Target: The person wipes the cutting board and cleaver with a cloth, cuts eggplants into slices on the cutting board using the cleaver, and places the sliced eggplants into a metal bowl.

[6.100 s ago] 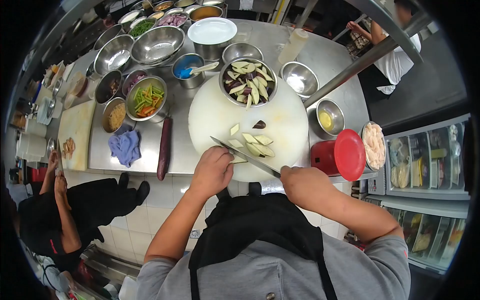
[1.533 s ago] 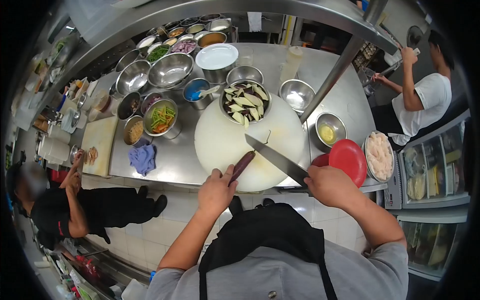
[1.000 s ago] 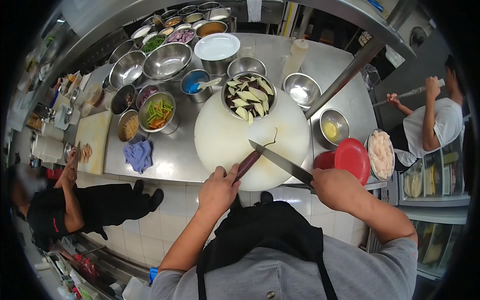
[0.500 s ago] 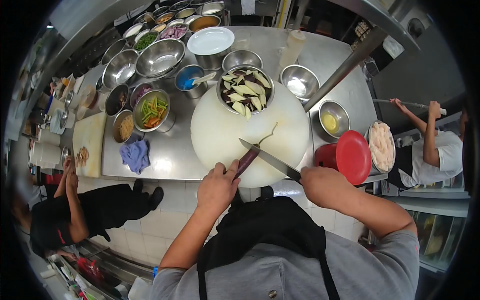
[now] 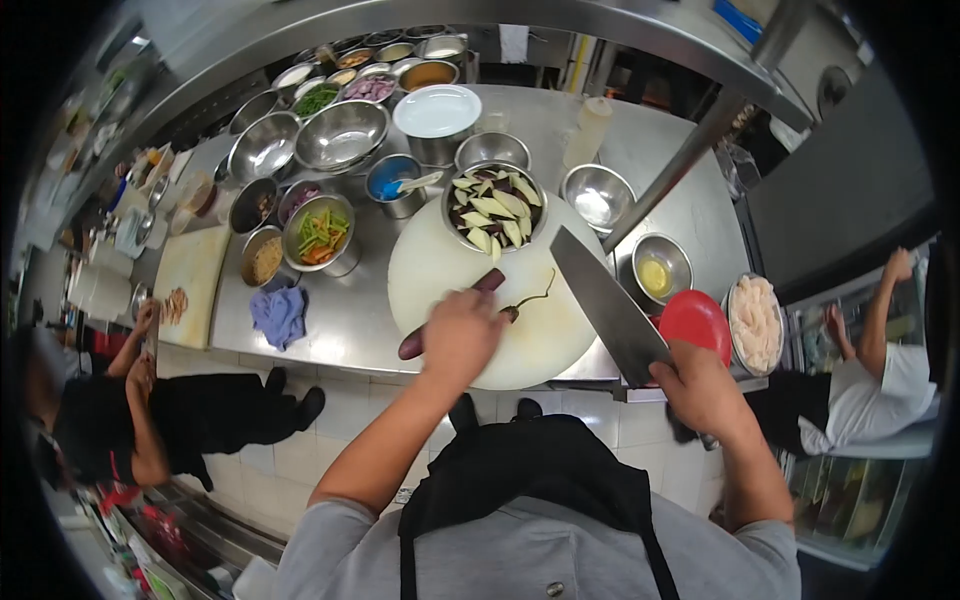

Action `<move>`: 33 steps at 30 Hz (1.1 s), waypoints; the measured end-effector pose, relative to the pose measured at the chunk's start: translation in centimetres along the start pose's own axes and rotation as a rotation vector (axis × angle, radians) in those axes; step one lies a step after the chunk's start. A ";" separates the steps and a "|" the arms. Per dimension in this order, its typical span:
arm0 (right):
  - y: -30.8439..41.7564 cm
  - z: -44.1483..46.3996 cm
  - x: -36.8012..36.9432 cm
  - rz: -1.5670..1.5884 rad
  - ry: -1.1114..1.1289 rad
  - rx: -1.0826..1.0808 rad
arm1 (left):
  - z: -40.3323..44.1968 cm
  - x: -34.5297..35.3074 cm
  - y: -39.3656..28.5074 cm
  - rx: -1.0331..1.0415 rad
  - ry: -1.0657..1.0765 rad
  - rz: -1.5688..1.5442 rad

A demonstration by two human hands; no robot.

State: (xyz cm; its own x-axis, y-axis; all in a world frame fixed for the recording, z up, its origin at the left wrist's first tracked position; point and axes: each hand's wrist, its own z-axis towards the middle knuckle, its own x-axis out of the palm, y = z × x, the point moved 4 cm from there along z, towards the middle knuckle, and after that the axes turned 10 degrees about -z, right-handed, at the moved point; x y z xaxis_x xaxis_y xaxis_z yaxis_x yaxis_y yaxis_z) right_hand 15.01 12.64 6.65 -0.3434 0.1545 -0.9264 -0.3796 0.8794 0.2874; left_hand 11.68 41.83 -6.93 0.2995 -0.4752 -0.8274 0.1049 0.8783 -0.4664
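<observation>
My right hand grips a broad-bladed kitchen knife, its blade raised beside the right edge of the round white cutting board. My left hand is over the board, blurred, with its fingers hard to make out. Beneath it lies a purple eggplant, whose two ends show on either side of the hand. The cut stem, with its curled tip, lies close to my left fingertips; whether they touch it I cannot tell. At the back of the board stands a metal bowl of eggplant pieces.
To the left are a bowl of cut vegetables, a purple cloth and a second cutting board. A red lid and a container of pale strips sit right. One co-worker is at left, another at right.
The knife has come away from the eggplant and swung up to the right. The stem now lies apart from the eggplant, which has turned under my left hand.
</observation>
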 end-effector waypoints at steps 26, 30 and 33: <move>2.0 9.0 3.8 0.211 0.280 -0.323 | -80.1 14.4 -23.6 -2.630 0.035 0.265; 1.1 7.7 3.2 0.212 0.230 -0.275 | -77.6 16.6 -23.6 -3.047 -0.906 0.086; 1.4 6.3 2.3 0.178 0.192 -0.236 | -70.7 17.9 -7.6 -2.349 -1.011 0.128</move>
State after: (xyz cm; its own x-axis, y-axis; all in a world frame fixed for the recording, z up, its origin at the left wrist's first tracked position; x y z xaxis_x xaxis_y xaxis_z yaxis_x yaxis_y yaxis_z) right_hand 19.09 17.07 3.35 -0.5685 0.1888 -0.8007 -0.4801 0.7142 0.5092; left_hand -50.86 22.89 -40.27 0.4110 0.2780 -0.8682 -0.3790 -0.8141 -0.4401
